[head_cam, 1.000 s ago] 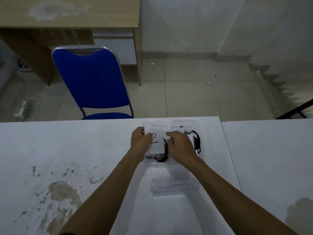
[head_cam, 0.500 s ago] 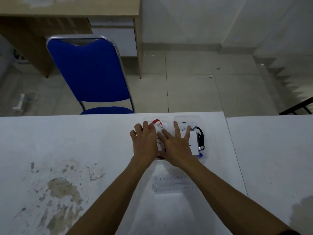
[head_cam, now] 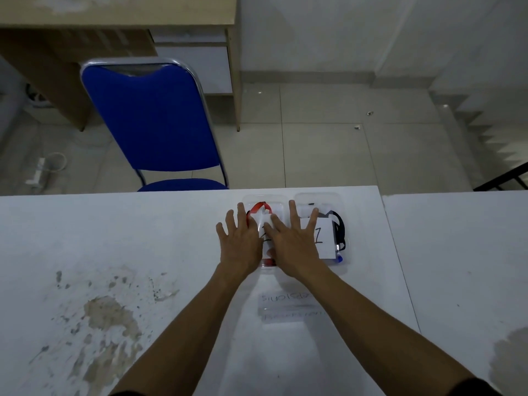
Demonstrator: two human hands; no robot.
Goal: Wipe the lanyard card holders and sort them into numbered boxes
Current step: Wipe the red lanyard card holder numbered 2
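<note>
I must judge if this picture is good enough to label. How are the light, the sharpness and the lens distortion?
Head view: the light is dim and bluish, with no glare. The left hand and right hand look sharp, and the "1" on the right paper label is readable. The writing on the paper strips nearer the camera is faint. The wide lens bends the table edge slightly.

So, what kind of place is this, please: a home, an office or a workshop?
Probably a plain office or storeroom, though I cannot be sure. A stained white table faces a blue office chair and a wooden desk on a tiled floor; a staircase descends at right.
</note>
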